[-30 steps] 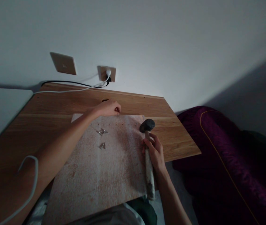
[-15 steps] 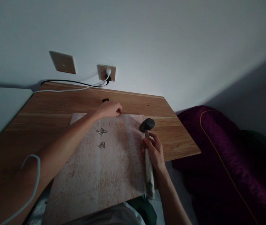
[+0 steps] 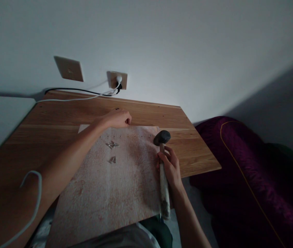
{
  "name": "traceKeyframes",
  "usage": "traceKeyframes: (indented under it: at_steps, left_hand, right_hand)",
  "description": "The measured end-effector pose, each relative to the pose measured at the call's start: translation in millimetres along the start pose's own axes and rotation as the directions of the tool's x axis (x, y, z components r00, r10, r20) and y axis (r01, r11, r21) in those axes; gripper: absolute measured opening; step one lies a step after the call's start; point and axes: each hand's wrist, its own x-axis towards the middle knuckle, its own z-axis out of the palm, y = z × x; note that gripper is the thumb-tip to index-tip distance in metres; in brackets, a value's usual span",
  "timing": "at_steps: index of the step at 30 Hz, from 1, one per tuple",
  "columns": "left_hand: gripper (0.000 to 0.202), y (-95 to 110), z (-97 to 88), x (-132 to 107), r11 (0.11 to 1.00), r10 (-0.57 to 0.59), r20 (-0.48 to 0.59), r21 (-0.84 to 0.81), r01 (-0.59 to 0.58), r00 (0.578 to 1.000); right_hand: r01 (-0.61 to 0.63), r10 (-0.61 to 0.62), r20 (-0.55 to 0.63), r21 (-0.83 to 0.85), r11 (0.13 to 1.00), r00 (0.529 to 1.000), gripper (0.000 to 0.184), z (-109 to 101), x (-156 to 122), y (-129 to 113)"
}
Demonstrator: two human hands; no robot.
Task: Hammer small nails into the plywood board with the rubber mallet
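Observation:
My right hand [image 3: 170, 165] is wrapped round the handle of a hammer [image 3: 164, 181] with a dark head, held over the right edge of a pale, wood-patterned board [image 3: 120, 193]. My left hand [image 3: 119, 118] is closed, its fingers curled at the board's far edge; whatever they may hold is hidden. In front of that hand, a row of small dark dots runs along the board; I cannot tell whether they are holes or nail heads. Two little groups of shiny nails [image 3: 112, 144] lie on the board below the row.
The board rests on a wooden tabletop [image 3: 198, 151] against a wall. A wall socket [image 3: 119, 80] has white and black cables plugged in, and a blank plate [image 3: 69, 69] is further left. Purple fabric [image 3: 229, 165] is heaped at the right. A white cord [image 3: 36, 203] crosses near my left arm.
My left hand has shifted slightly left along the board's far edge, covering most of a small dark object behind it. The right hand and hammer have stayed in place.

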Motion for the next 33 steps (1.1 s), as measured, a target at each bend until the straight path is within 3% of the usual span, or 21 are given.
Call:
traceKeyframes:
  at_steps: [10,16,21,33]
  left_hand:
    - [0.020,-9.0,0.3,0.2,0.998,0.018,0.006,-0.063,-0.017,1.000]
    - [0.016,3.8,8.3,5.2,0.978,0.060,-0.078,-0.196,-0.074,0.995]
    - [0.020,13.0,18.6,5.6,0.988,0.088,-0.094,-0.117,-0.099,0.992]
    - [0.022,18.0,19.7,6.8,0.989,0.147,-0.058,0.008,-0.147,0.987]
  right_hand:
    - [-0.002,0.002,0.009,-0.011,1.000,1.000,0.052,-0.6,0.1,-0.7]
    - [0.016,-0.016,0.006,-0.029,0.999,1.000,0.049,-0.6,-0.7,-1.2]
    - [0.023,-0.023,-0.016,-0.004,1.000,1.000,0.050,1.0,-1.0,-0.7]
    - [-0.001,0.001,-0.001,-0.022,1.000,1.000,0.052,1.2,-1.4,-4.5]
